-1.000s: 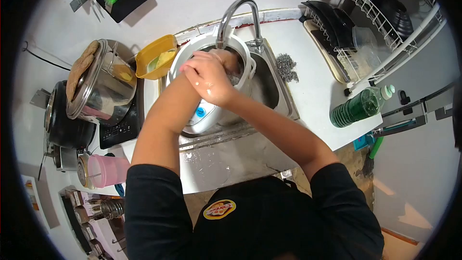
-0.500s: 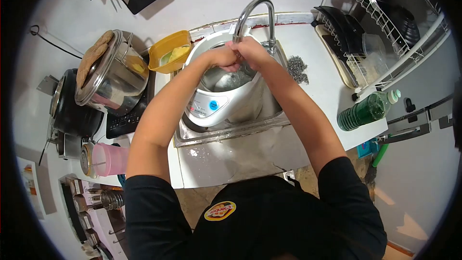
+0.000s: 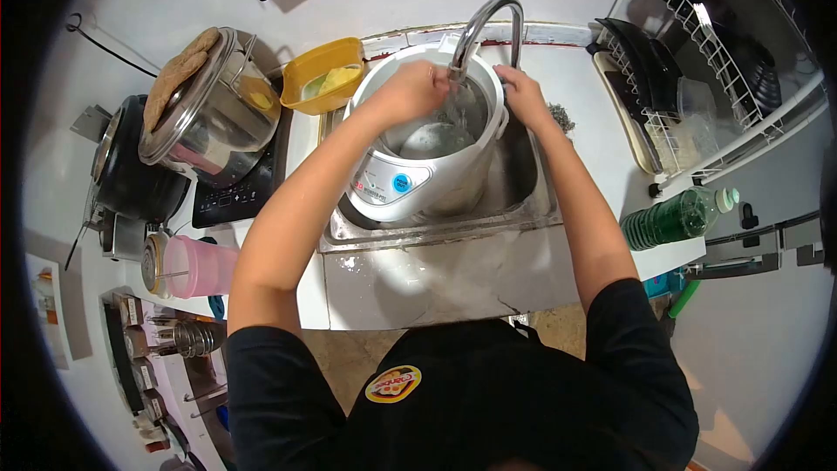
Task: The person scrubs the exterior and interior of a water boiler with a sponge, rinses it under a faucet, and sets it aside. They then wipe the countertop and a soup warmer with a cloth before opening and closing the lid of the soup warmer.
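Observation:
A white cooker body [image 3: 453,185] with a metal interior stands in the steel sink [image 3: 523,201]. Water runs from the curved faucet [image 3: 488,7] into it. My left hand [image 3: 413,92] is closed at the faucet's mouth, its fingers wrapped against the spout. My right hand [image 3: 523,96] is beside the faucet's base, right of the cooker, with its fingers bent toward the tap handle; the fingertips are partly hidden, and a grip cannot be made out.
A yellow basin [image 3: 301,74] sits behind left, near a large steel pot [image 3: 222,131]. Steel wool [image 3: 561,118] lies right of the sink. A dish rack [image 3: 649,122] and green bottle [image 3: 671,220] are farther right. A pink container [image 3: 205,268] stands at left.
My hands have moved apart. The right one has gone from the spout to the faucet's base, and the left stays near the spout. Water now shows falling into the cooker.

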{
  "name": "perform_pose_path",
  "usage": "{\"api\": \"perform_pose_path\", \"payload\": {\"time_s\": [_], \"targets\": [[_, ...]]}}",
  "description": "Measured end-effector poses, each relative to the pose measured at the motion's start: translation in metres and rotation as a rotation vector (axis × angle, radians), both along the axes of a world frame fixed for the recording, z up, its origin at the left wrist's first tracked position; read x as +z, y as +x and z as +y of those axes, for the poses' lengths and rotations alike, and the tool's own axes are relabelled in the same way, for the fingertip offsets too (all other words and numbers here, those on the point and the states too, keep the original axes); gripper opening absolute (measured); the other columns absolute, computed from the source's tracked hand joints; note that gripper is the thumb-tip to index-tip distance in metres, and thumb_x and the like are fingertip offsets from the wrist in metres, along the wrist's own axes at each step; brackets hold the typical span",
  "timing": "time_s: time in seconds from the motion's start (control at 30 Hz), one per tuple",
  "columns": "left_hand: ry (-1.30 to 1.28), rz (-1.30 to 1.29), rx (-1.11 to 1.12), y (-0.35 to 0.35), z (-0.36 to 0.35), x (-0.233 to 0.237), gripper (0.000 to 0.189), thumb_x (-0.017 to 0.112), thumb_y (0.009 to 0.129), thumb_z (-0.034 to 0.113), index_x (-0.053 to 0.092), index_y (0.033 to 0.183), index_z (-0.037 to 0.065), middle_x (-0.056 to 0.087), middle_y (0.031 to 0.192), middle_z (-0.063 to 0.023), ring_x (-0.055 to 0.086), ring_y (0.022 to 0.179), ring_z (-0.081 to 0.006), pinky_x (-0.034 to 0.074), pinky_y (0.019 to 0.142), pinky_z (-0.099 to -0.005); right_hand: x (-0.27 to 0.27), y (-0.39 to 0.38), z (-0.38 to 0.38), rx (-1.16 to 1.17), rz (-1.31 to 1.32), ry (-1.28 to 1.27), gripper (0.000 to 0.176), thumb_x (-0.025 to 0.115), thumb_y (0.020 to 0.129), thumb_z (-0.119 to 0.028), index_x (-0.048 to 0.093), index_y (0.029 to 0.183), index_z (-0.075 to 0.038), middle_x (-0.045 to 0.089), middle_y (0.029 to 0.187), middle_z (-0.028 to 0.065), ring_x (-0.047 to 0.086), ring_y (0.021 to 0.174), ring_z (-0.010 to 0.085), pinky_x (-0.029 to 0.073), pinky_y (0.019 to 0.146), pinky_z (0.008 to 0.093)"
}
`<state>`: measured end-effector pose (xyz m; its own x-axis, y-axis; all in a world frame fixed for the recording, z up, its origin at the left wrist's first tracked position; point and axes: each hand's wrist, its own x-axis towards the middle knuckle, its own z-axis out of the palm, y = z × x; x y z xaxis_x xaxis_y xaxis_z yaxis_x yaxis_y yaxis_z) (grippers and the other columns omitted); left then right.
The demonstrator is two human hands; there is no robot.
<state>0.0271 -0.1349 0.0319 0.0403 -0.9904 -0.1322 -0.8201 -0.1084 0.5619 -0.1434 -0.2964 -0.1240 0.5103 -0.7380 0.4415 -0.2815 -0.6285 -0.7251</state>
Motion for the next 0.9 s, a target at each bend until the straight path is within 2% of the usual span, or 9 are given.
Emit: {"api": "perform_pose_path", "payload": {"time_s": [0.17, 0.3, 0.43, 0.47, 0.57, 0.67, 0.7, 0.83, 0.9], "targets": [[-0.022, -0.072, -0.049, 0.006, 0.049, -0.016, 0.023, 0.059, 0.080, 0.012, 0.068, 0.099, 0.003, 0.066, 0.083, -0.0193, 0.065, 0.075, -0.0275, 0.049, 0.072, -0.0338, -0.004, -0.011, 0.021, 0.266, 0.191, -0.016, 0.048, 0.050, 0.082, -0.002, 0.046, 0.129, -0.010, 0.038, 0.138, 0.0169, 0.038, 0.126, 0.0330, 0.031, 0.106, 0.0365], [0.074, -0.035, 0.049, -0.002, 0.057, -0.013, 0.019, 0.058, 0.079, 0.018, 0.070, 0.090, 0.008, 0.066, 0.086, -0.0171, 0.064, 0.083, -0.0329, 0.050, 0.077, -0.0389, -0.019, -0.005, 0.015, 0.098, 0.444, -0.077, 0.039, 0.054, 0.081, -0.017, 0.053, 0.118, -0.007, 0.052, 0.124, 0.0096, 0.046, 0.116, 0.0312, 0.037, 0.098, 0.0403], [0.067, -0.126, 0.121, -0.011, 0.060, -0.008, 0.023, 0.057, 0.081, 0.027, 0.071, 0.088, 0.010, 0.067, 0.082, -0.0154, 0.064, 0.079, -0.0323, 0.051, 0.073, -0.0403, -0.062, -0.001, 0.000, 0.011, 0.884, -0.774, 0.037, 0.054, 0.080, -0.028, 0.059, 0.111, -0.009, 0.055, 0.115, 0.0083, 0.044, 0.113, 0.0246, 0.035, 0.095, 0.0391], [0.081, -0.126, 0.145, -0.012, 0.062, -0.005, 0.026, 0.057, 0.082, 0.030, 0.071, 0.090, 0.010, 0.066, 0.077, -0.0146, 0.064, 0.075, -0.0303, 0.050, 0.070, -0.0387, -0.069, 0.004, -0.007, -0.003, 0.718, -0.859, 0.030, 0.054, 0.079, -0.023, 0.063, 0.103, -0.007, 0.060, 0.107, 0.0105, 0.052, 0.104, 0.0286, 0.041, 0.090, 0.0385], [0.095, -0.141, 0.193, -0.012, 0.065, -0.002, 0.033, 0.054, 0.084, 0.036, 0.071, 0.092, 0.009, 0.065, 0.068, -0.0127, 0.064, 0.067, -0.0268, 0.050, 0.064, -0.0363, -0.024, 0.008, -0.031, 0.211, 0.507, -0.115, 0.024, 0.054, 0.081, -0.018, 0.067, 0.096, -0.005, 0.066, 0.096, 0.0132, 0.061, 0.090, 0.0255, 0.046, 0.079, 0.0339], [0.068, -0.188, 0.221, -0.012, 0.065, -0.003, 0.036, 0.052, 0.085, 0.039, 0.071, 0.086, 0.008, 0.065, 0.068, -0.0133, 0.064, 0.069, -0.0297, 0.050, 0.066, -0.0392, 0.052, 0.005, -0.011, -0.053, -0.095, 0.448, 0.024, 0.054, 0.085, -0.016, 0.067, 0.101, -0.004, 0.067, 0.088, 0.0094, 0.060, 0.080, 0.0124, 0.046, 0.073, 0.0252], [0.072, -0.208, 0.229, -0.014, 0.065, -0.002, 0.038, 0.051, 0.085, 0.039, 0.070, 0.084, 0.006, 0.065, 0.070, -0.0146, 0.064, 0.071, -0.0315, 0.051, 0.067, -0.0408, 0.087, 0.005, 0.010, 0.070, -0.191, 0.492, 0.028, 0.047, 0.086, -0.007, 0.066, 0.106, -0.004, 0.065, 0.087, 0.0049, 0.051, 0.073, 0.0069, 0.041, 0.066, 0.0186], [0.092, -0.215, 0.224, -0.014, 0.068, 0.000, 0.042, 0.050, 0.086, 0.039, 0.069, 0.078, 0.003, 0.066, 0.075, -0.0176, 0.064, 0.075, -0.0341, 0.051, 0.070, -0.0427, 0.124, 0.005, 0.023, 0.253, -0.304, 0.796, 0.031, 0.047, 0.087, -0.010, 0.059, 0.115, -0.002, 0.063, 0.106, 0.0063, 0.055, 0.091, 0.0116, 0.044, 0.082, 0.0244], [0.044, -0.234, 0.211, -0.014, 0.068, -0.005, 0.039, 0.050, 0.085, 0.040, 0.071, 0.082, 0.007, 0.066, 0.074, -0.0153, 0.064, 0.075, -0.0328, 0.050, 0.070, -0.0424, 0.125, 0.005, 0.030, 0.271, -0.386, 0.818, 0.032, 0.044, 0.087, -0.009, 0.056, 0.115, 0.001, 0.063, 0.104, 0.0104, 0.058, 0.085, 0.0130, 0.047, 0.077, 0.0248]]}}
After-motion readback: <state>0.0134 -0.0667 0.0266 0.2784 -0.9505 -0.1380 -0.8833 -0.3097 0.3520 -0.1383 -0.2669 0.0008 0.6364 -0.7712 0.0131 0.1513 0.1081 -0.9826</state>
